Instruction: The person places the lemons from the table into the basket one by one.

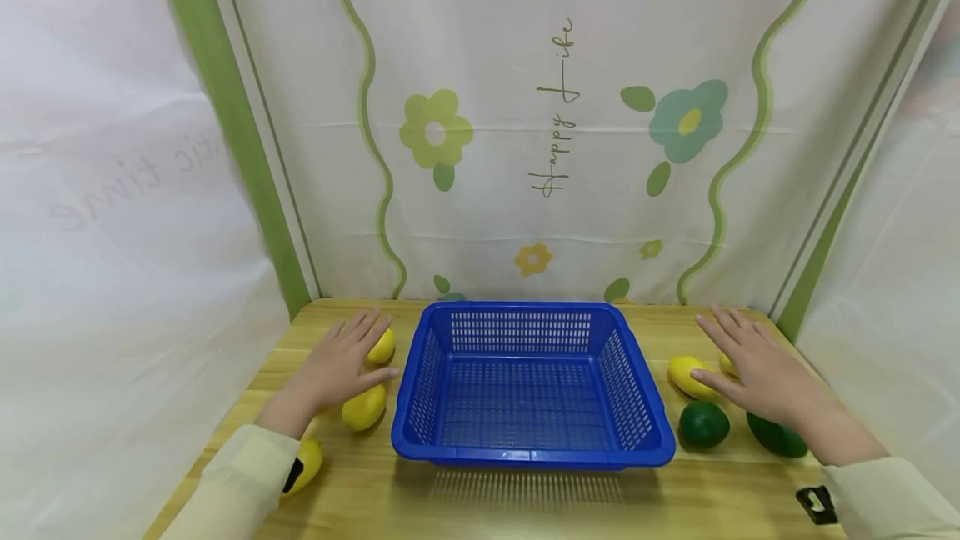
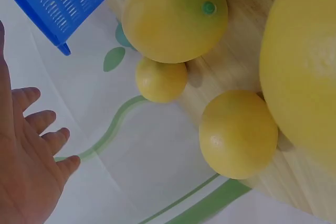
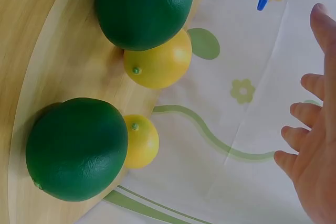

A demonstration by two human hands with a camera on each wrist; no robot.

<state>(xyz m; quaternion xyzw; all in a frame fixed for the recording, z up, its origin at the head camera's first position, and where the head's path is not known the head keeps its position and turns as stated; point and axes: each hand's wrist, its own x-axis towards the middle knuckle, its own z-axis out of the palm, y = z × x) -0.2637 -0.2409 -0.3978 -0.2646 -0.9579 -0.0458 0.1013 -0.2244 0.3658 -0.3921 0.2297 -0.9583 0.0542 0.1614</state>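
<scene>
Left hand (image 1: 339,369) empty, fingers apart, near yellow oval fruits (image 1: 365,408); right hand (image 1: 767,375) same, near glossy dark-green rounded fruits (image 1: 704,424) and yellow lemon-shaped fruits (image 1: 690,377). Blue rectangular perforated-plastic basket (image 1: 532,457) between. Risk: cream fabric sleeve (image 1: 238,475) bumps a fruit, could roll off wood-grain table (image 1: 360,498). Basket walls block left-right paths; white floral curtain (image 1: 495,215) at far side

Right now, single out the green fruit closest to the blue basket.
The left green fruit, just right of the basket; the other green fruit lies farther right, partly hidden by the right hand.
</scene>
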